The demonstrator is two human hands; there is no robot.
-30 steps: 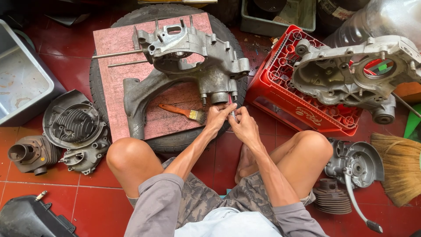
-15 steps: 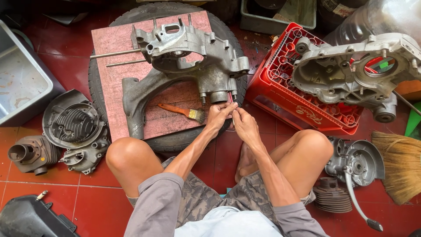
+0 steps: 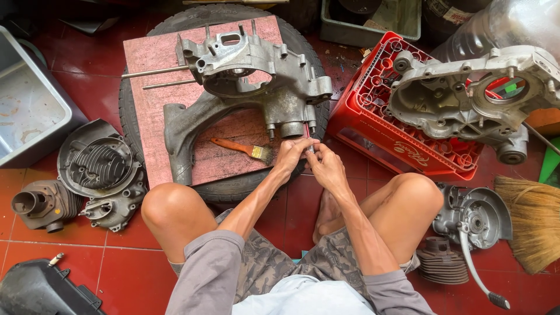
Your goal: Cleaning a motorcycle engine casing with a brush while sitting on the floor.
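red tile floor [image 3: 76, 233] — tyre [image 3: 131, 125], red crate [image 3: 373, 125], grey tub [image 3: 29, 111] on it.

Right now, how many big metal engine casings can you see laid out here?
2. One engine casing lies on the pink board over the tyre, just above both hands. The other casing rests on the red crate at right. Smaller covers lie around; more may be hidden.
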